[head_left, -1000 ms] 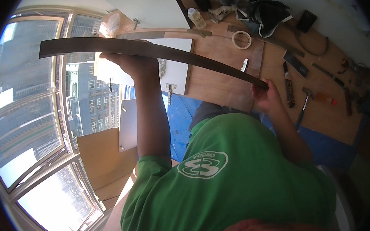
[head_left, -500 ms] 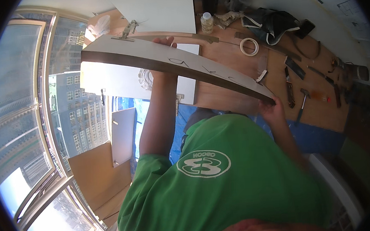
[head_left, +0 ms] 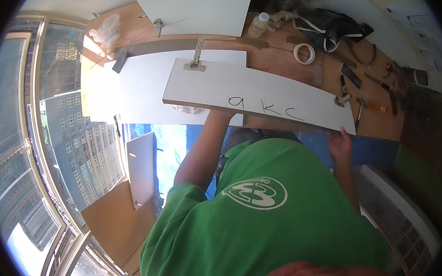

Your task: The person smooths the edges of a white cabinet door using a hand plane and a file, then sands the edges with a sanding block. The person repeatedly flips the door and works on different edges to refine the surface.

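A long narrow white cabinet door (head_left: pixel 269 94) with handwritten black marks is held up in front of me, above the worktable. One metal hinge (head_left: pixel 194 63) stands out near its left end, and a second hinge (head_left: pixel 342 100) is at its right end. My left hand (head_left: pixel 223 115) supports the door from beneath, toward its left part; its fingers are hidden behind the board. At the near right corner my right hand (head_left: pixel 340 143) grips the edge, fingertips showing at the rim. Under the door lies a larger white panel (head_left: pixel 141 95) on the table.
Across the wooden worktable (head_left: pixel 289 56) are a tape roll (head_left: pixel 304 53), a clear bottle (head_left: pixel 258 25), a black bag (head_left: pixel 326 30), a hammer (head_left: pixel 359 112) and several hand tools. Another white board (head_left: pixel 196 9) stands at the back. Windows (head_left: pixel 77 138) line the left; boards (head_left: pixel 142 166) lean below them.
The door has shifted right and tilted, so its marked white face and both hinges show more fully. My left hand's fingers, seen over its far edge before, are now hidden.
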A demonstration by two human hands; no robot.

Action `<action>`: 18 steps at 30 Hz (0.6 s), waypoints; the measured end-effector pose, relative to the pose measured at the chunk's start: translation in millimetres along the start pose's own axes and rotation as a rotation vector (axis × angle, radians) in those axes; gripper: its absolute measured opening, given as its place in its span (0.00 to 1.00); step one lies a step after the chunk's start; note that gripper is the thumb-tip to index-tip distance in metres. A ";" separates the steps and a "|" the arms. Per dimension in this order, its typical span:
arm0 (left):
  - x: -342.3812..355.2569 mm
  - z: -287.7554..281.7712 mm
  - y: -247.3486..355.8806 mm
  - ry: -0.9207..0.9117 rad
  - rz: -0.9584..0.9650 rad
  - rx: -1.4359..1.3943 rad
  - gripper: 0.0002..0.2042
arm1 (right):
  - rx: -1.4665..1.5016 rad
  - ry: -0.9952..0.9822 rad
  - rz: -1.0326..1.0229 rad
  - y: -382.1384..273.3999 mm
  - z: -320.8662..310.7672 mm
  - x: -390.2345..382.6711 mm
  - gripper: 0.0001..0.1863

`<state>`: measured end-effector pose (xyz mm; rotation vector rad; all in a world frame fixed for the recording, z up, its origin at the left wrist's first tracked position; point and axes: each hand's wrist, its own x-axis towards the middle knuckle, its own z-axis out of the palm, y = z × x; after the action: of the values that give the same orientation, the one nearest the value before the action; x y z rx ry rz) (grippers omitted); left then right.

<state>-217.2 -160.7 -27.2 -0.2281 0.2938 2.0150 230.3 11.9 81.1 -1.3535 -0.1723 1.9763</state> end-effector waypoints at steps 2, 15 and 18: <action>-4.0 -13.9 4.9 0.040 -0.017 -0.026 0.28 | 0.011 -0.024 0.018 2.7 -8.5 2.1 0.16; -37.4 -86.8 76.7 0.314 -0.093 -0.059 0.28 | -0.019 -0.126 0.092 69.4 4.1 49.2 0.17; -32.2 -100.1 87.0 0.291 -0.136 -0.105 0.27 | -0.010 -0.113 0.099 81.6 -1.0 58.8 0.18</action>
<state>-277.6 -256.0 -103.9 -0.5947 0.3457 1.8633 180.6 -11.1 -3.3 -1.2792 -0.1715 2.1383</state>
